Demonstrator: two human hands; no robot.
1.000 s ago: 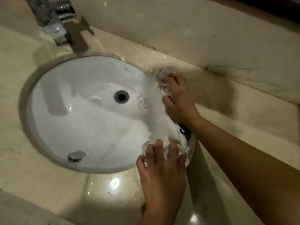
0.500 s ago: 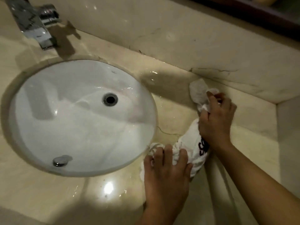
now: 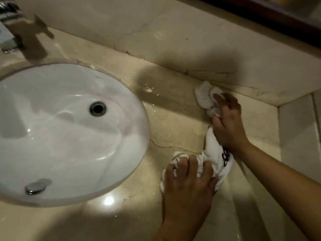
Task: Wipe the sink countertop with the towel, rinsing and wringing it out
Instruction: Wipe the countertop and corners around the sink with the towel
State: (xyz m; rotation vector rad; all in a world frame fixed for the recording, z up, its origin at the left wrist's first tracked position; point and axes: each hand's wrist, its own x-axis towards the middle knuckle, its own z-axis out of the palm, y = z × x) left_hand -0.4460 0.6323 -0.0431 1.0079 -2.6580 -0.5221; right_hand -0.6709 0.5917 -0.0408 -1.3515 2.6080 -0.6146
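A white towel (image 3: 212, 145) with dark lettering lies stretched on the beige marble countertop (image 3: 173, 122), right of the sink. My right hand (image 3: 227, 122) presses and grips its far end near the back wall. My left hand (image 3: 188, 178) is clenched on its near end, closer to the counter's front. The white oval sink basin (image 3: 52, 136) lies to the left, wet, with its drain hole (image 3: 97, 108) open.
A chrome faucet (image 3: 7, 26) stands at the top left. A chrome plug (image 3: 33, 187) sits at the basin's near rim. The marble backsplash (image 3: 173, 40) runs behind, and a side wall (image 3: 298, 133) closes the counter on the right. Water drops glisten beside the basin.
Both hands have dragged the towel from the sink's right rim rightward across the counter, toward the back right corner. The view has shifted right with them.
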